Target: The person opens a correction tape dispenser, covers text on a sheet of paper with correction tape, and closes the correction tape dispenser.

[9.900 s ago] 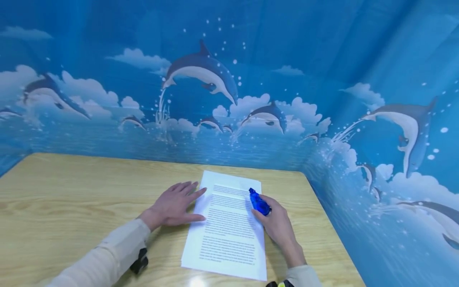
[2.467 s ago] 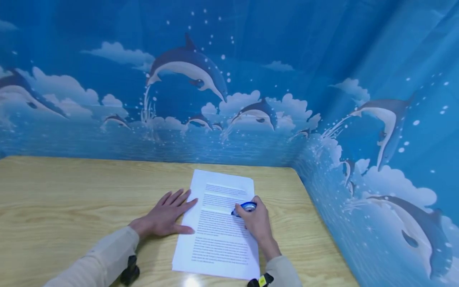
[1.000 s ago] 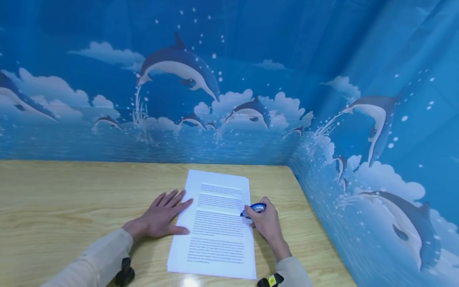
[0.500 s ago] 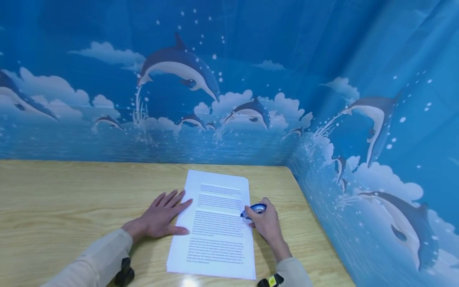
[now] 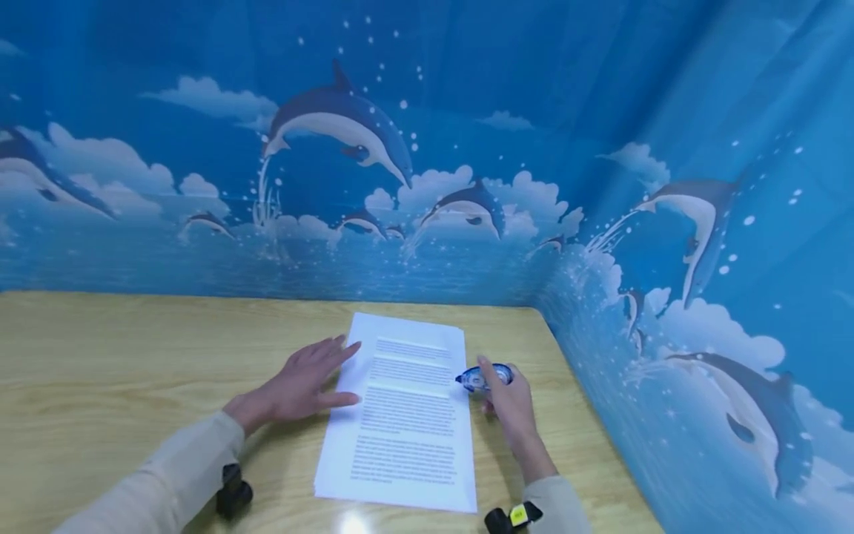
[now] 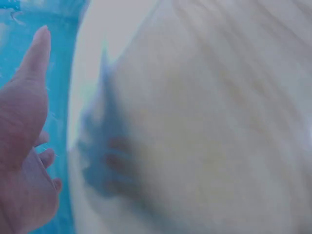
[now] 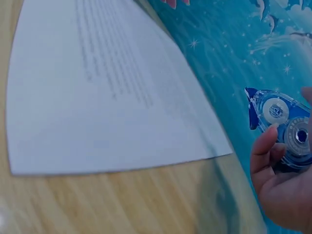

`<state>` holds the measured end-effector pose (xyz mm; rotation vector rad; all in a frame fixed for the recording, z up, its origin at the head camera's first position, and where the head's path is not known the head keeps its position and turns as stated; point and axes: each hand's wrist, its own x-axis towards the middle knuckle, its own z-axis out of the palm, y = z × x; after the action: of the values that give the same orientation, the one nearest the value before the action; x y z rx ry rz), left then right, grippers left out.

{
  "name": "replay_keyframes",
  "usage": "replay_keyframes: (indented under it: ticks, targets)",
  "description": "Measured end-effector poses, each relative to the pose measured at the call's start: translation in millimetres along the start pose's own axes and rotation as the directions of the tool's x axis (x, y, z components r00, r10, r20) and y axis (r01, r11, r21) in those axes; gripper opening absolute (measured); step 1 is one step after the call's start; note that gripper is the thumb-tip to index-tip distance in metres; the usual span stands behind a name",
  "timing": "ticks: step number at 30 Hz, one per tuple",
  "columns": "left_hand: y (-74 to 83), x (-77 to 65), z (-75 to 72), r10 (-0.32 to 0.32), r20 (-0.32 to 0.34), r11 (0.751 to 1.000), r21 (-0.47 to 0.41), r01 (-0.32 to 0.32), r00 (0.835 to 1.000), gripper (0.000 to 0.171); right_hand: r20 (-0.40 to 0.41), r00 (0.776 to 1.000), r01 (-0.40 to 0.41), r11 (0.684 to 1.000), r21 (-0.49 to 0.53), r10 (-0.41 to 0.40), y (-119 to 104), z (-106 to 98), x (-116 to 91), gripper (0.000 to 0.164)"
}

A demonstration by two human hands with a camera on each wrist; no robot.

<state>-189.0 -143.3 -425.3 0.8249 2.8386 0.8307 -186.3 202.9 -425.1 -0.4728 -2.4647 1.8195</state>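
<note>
1. your right hand [image 5: 512,404] pinches the tape dispenser [image 7: 291,117] near the table's [image 5: 167,356] right edge, apparently for control.
2. your left hand [image 5: 300,383], fingers spread at the paper's [image 5: 408,415] left edge, perhaps steadies it.

You wear plain cream sleeves [image 5: 167,467], a black device [image 5: 233,493] at half past seven, and a second black device [image 5: 497,522] at five o'clock with a yellow label [image 5: 519,515].
</note>
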Motion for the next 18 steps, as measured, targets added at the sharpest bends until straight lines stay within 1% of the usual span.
replay_keyframes:
  ticks: [4, 6, 9, 12, 18]
  targets:
    - [12.0, 4.5, -13.4, 0.016, 0.003, 1.000, 0.018, -0.016, 1.000, 0.086, 0.067, 0.997, 0.014, 0.993, 0.117, -0.022, -9.9, -0.6, -3.8, 0.037]
    - [16.1, 5.6, -18.0, 0.029, 0.005, 0.999, 0.018, -0.029, 1.000, 0.085, 0.093, 0.995, 0.016, 0.986, 0.164, -0.032, -13.2, 0.0, -5.8, 0.030]
    - [19.1, 6.8, -21.5, 0.031, 0.015, 1.000, 0.002, -0.032, 0.999, 0.084, 0.124, 0.991, 0.021, 0.980, 0.197, -0.046, -17.4, 1.2, -9.0, 0.028]
    - [19.0, 8.1, -21.2, 0.030, 0.021, 0.999, -0.017, -0.029, 0.999, 0.084, 0.142, 0.988, 0.034, 0.976, 0.215, -0.066, -20.3, 3.4, -12.5, 0.028]
    - [20.6, 13.3, -11.9, 0.003, 0.020, 0.994, -0.108, -0.001, 1.000, 0.080, 0.167, 0.982, 0.031, 0.955, 0.295, -0.084, -23.0, 8.8, -18.8, 0.030]
